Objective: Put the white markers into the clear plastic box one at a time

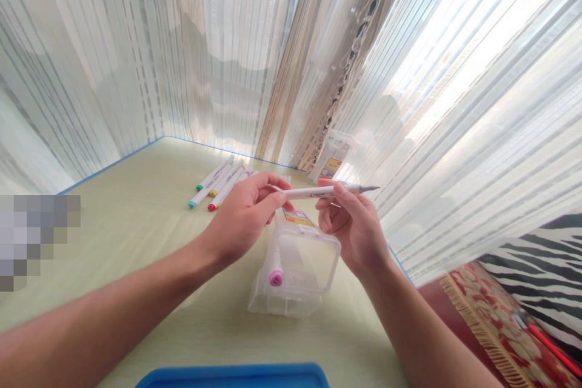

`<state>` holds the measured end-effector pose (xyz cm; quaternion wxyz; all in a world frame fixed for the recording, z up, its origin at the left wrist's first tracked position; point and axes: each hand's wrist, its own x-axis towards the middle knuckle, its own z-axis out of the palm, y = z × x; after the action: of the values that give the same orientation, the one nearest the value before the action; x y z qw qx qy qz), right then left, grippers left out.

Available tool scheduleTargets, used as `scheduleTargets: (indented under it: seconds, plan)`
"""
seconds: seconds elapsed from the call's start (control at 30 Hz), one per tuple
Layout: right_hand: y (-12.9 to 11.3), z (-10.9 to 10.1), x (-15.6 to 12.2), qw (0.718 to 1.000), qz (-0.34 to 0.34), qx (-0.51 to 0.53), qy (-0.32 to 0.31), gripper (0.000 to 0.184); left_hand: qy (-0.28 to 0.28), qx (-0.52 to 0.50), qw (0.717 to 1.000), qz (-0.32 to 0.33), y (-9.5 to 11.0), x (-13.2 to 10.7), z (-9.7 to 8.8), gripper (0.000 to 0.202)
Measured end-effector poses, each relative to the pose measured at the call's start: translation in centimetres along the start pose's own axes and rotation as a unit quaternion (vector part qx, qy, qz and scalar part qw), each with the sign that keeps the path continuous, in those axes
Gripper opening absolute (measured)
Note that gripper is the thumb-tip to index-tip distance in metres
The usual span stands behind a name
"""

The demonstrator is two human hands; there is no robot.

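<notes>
The near box is clear, glossy plastic, with a smooth plastic marker above it, a smooth, faintly shiny table beneath it, sheer cloth curtains behind it and fringed, matt cloth to its right.

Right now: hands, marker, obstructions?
Left hand at one end of white marker, right hand near its grey tip. Clear case below, pink-ended marker inside. Nothing visibly blocking.

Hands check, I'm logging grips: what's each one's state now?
Left hand: closed, holding the marker.
Right hand: closed, holding it near the tip.
</notes>
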<state>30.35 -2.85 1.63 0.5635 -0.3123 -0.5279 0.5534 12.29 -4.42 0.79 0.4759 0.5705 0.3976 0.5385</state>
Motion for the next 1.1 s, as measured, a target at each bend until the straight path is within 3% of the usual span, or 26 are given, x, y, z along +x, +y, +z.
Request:
scheduleTargets:
  seconds: [1.1]
  plan:
    - [0.15,-0.39,0.52,0.996,-0.015,0.035,0.077,0.031,0.05,0.025,0.998,0.026,-0.7,0.21,-0.19,0.029]
